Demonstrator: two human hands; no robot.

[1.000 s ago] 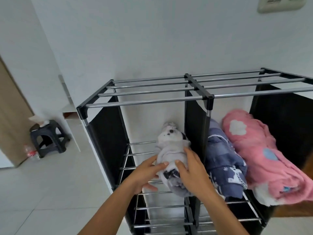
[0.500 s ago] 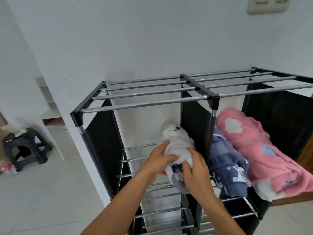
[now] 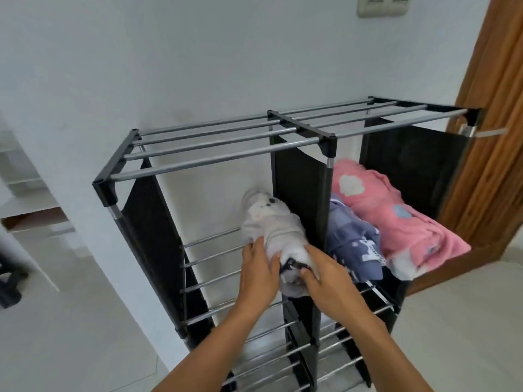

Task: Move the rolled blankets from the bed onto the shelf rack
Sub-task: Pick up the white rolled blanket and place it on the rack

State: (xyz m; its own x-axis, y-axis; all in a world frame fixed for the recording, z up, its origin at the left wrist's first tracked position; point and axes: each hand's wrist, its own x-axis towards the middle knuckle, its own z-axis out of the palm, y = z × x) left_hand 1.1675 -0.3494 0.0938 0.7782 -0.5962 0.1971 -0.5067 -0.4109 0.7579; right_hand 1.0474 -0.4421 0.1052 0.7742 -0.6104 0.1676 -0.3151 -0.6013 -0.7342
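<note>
A black shelf rack (image 3: 215,159) with metal bars stands against the white wall. A rolled grey-white blanket (image 3: 270,222) lies on the bars of its left compartment, hard against the black middle divider. My left hand (image 3: 259,271) rests on the roll's near left side. My right hand (image 3: 325,274) grips its near end, with the fingers curled into the folds. In the right compartment lie a rolled blue blanket (image 3: 353,247) and a rolled pink blanket (image 3: 396,222), side by side.
A wooden door (image 3: 495,137) stands just right of the rack, its metal handle (image 3: 486,132) near the rack's top corner. Pale tiled floor lies to the left and right. A dark stool (image 3: 8,281) shows at the far left edge. Lower rack tiers sit below my arms.
The view has swung right, so the wooden door shows and the stool has slid to the left edge. Both hands stay on the grey-white roll, which has barely moved on the bars.
</note>
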